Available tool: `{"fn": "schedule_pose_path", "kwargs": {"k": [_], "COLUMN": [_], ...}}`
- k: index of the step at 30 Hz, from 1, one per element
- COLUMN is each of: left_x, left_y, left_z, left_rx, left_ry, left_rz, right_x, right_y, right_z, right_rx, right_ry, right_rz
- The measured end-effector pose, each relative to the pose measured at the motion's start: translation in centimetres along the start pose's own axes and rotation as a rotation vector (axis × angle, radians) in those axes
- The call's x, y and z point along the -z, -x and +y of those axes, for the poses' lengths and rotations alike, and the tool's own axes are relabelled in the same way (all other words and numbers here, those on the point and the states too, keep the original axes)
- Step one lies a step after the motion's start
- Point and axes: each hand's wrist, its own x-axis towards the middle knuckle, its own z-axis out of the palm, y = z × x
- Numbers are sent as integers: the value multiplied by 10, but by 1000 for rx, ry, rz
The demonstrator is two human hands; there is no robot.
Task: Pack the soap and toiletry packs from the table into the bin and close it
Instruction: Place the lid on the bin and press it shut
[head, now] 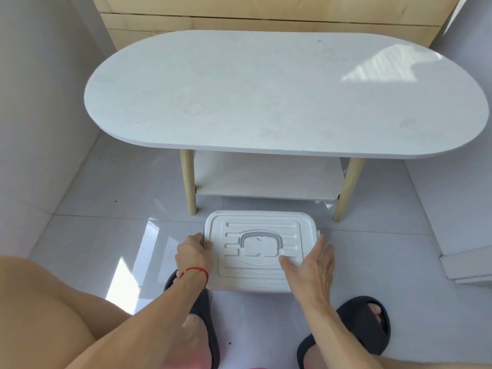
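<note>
A white plastic bin stands on the floor in front of the table, its ribbed lid on top with a grey handle lying flat. My left hand grips the latch at the lid's left edge. My right hand rests flat on the lid's right side, fingers spread, holding nothing. The white oval table shows no soap or toiletry packs on its top. The bin's inside is hidden by the lid.
The table has pale wooden legs and a white lower shelf. My feet in dark slippers stand either side below the bin. White walls close in at left and right; wood panelling lies behind the table.
</note>
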Motion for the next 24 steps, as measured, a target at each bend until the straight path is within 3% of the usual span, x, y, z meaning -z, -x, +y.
{"fn": "schedule_pose_path", "kwargs": {"k": [3, 6, 13, 21, 24], "left_x": [-7, -9, 0, -6, -3], "left_y": [11, 15, -6, -26, -20], "left_z": [0, -3, 22, 37, 46], "left_rx": [-10, 199, 257, 242, 262], "left_ry": [49, 259, 622, 735, 767], "left_rz": [65, -24, -240, -383, -351], "right_x": [-3, -1, -3, 19, 29], "right_y": [8, 10, 2, -42, -43], "right_z": [6, 9, 0, 0, 2], "right_rx": [-269, -251, -271, -154, -118], "right_ry": [-341, -468, -548, -541, -521], "right_rz": [-80, -95, -79, -79, -111]}}
